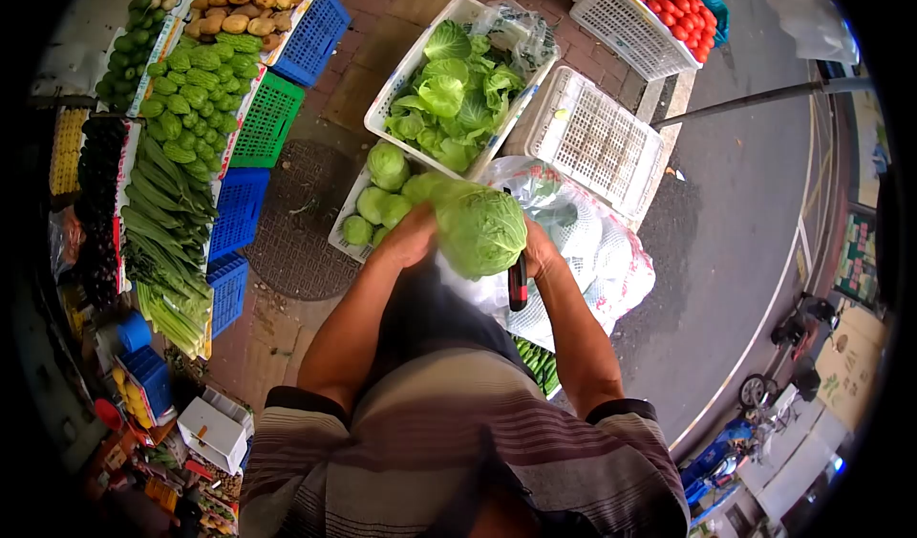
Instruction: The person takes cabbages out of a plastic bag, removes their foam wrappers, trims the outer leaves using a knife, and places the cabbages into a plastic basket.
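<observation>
A pale green cabbage is held up in front of my body, its left side and the loose outer leaf smeared by motion. My left hand is closed on the cabbage's left side, with the fingers partly hidden. My right hand is at its right side, closed around a knife with a black-and-red handle; the blade is mostly hidden behind the cabbage. Just beyond my left hand, several trimmed cabbages lie in a white crate. Farther forward, a white crate holds loose cabbage leaves.
Plastic bags of wrapped produce lie to my right, beside an upturned white crate. A tomato crate stands at the far right. On the left runs a stall with bitter melons, potatoes and long green gourds.
</observation>
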A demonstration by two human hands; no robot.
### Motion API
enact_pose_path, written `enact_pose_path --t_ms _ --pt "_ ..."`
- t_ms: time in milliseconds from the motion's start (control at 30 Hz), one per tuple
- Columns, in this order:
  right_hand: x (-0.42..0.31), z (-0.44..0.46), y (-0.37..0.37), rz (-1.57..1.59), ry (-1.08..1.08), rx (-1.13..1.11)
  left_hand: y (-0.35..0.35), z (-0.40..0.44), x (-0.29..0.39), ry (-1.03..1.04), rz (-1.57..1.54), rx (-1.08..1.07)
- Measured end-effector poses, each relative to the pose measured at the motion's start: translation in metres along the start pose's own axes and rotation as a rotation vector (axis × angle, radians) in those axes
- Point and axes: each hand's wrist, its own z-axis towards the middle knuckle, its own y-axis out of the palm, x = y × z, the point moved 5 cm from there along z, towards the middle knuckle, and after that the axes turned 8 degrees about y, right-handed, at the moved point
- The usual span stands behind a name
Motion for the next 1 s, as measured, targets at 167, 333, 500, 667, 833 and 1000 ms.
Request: enact_pose_path --t_ms 167,333,500,667,833,1000 --pt "-0.011 -0.001 0.012 -0.021 0.016 -0.012 0.009 -0.001 0.001 -0.091 -0.086 0.001" --pt "-0.012 0.001 0.003 -0.078 -0.096 0.107 0.004 0.004 0.006 -0.112 -0.128 0.016" --pt "-0.013 -0.005 0.003 0.029 -0.212 0.24 0.011 0.009 0.012 -0.151 0.005 0.009" --pt "-0.029 -0.041 0.014 -0.38 -0.613 0.476 0.004 0.012 -0.02 -0.12 -0.239 0.1" --pt "-0.037 -0.086 0.055 -1.062 -0.924 0.598 0.012 0.004 -0.022 -0.102 -0.307 0.135" --pt "-0.038 -0.096 0.079 -1.391 -0.964 0.647 -0.002 -0.003 -0.039 -0.233 -0.195 0.189"
